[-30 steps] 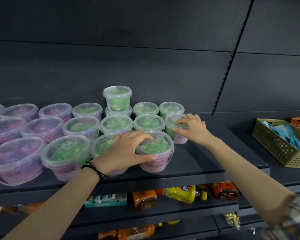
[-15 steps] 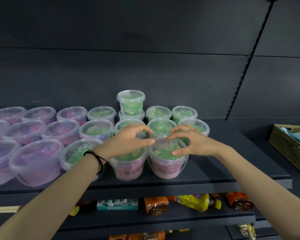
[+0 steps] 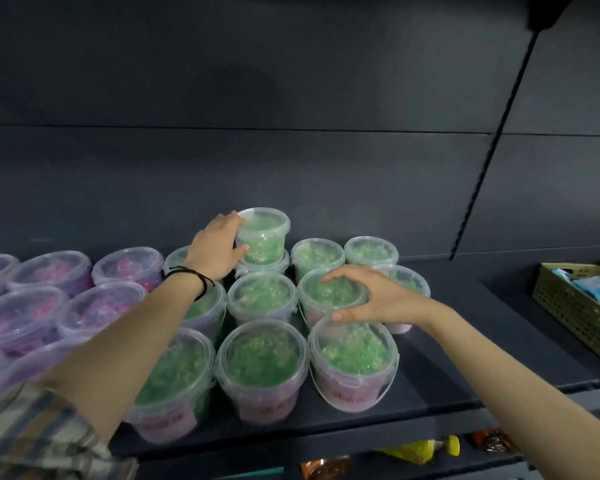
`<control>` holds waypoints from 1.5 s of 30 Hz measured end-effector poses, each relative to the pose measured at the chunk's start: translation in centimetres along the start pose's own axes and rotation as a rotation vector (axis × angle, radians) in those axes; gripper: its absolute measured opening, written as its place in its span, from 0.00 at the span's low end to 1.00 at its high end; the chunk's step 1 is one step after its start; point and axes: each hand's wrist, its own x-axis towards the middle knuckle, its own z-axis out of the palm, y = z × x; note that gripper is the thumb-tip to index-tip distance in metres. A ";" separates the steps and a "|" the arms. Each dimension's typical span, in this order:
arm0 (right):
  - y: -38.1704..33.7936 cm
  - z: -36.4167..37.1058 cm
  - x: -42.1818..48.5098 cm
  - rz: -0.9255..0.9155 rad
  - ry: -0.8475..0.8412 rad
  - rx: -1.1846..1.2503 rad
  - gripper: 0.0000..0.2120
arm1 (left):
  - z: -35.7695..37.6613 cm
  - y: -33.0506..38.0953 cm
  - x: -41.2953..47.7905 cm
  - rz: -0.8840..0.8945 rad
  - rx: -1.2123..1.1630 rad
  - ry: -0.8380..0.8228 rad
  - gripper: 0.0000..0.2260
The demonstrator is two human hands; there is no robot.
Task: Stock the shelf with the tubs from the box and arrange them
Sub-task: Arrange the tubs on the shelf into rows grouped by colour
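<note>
A dark store shelf [image 3: 447, 368] holds rows of green tubs [image 3: 262, 358], with pink tubs [image 3: 49, 271] to the left. A person's left hand [image 3: 215, 251] wraps fingers and thumb round the stacked tub [image 3: 265, 233] in the far row, while the right hand [image 3: 371, 296] curls over the rim of the middle-row tub [image 3: 326, 292]. Lifting the top one straight up, with its neighbours steadied, should keep the rows aligned.

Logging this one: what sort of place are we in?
Probably a shop aisle: a dark retail shelf carries rows of identical green tubs and pink tubs, packaged goods sit below it, and a basket of packets stands to its right.
</note>
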 end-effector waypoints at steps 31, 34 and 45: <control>-0.3 -2.3 -3.3 -0.006 0.369 0.509 0.47 | 1.4 17.8 -11.2 0.076 -0.762 0.189 0.36; 1.1 -3.1 -5.0 0.045 0.405 0.426 0.50 | 1.3 18.7 -12.2 0.115 -0.818 0.082 0.38; 7.0 -5.7 -13.6 0.033 0.203 0.276 0.46 | 1.2 16.7 -15.8 0.100 0.081 -0.378 0.38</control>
